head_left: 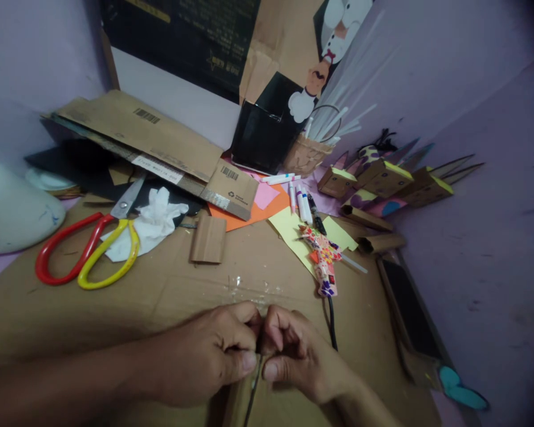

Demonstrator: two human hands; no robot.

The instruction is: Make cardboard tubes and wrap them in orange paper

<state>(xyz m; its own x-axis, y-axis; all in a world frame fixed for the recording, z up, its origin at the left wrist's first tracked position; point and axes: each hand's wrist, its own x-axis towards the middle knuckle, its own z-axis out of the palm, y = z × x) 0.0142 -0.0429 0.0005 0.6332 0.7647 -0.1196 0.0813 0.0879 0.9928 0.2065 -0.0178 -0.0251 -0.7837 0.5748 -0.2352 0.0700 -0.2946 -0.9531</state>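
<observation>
At the bottom middle, my left hand and my right hand are close together, knuckles nearly touching. Between them a folded cardboard piece runs toward the bottom edge, with a dark narrow gap along it. The left thumb and bent fingers pinch its far end from the left. My right thumb and curled fingers close on the same end from the right. Fingers cover most of that end. Beyond the right hand lies a flower-patterned hot glue gun, its black cord trailing down toward me.
Scissors with red and yellow handles lie at left beside crumpled white tissue. A small cardboard piece sits mid-table. Markers, cardboard animal figures and a phone-like dark panel line the right. Flattened cardboard leans behind.
</observation>
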